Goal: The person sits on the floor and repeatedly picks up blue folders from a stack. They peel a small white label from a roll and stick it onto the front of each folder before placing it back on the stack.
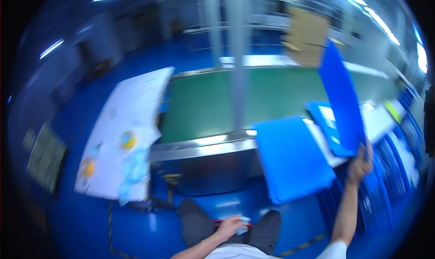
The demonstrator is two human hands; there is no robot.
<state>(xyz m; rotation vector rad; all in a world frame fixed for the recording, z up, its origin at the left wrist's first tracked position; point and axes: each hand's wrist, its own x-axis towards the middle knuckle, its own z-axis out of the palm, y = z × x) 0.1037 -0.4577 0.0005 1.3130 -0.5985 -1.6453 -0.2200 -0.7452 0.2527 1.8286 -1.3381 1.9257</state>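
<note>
My right hand (360,163) reaches out to the right and is closed on the lower edge of a blue plastic sheet (340,98), which stands up steeply. Below and behind it lies another blue piece (327,127) with white patches on it. A flat stack of blue sheets (294,159) lies left of my right hand, at the front of the bench. Over my lap, my left hand (232,225) is closed on a small pale-blue item (243,226); its kind is too blurred to make out.
A green-topped conveyor (199,105) with a metal edge and a grey post (238,64) stands ahead. On the left, a white table (122,109) bears yellow rolls and light-blue material (134,168). A cardboard box (308,32) stands behind; blue panels (389,177) are racked at right.
</note>
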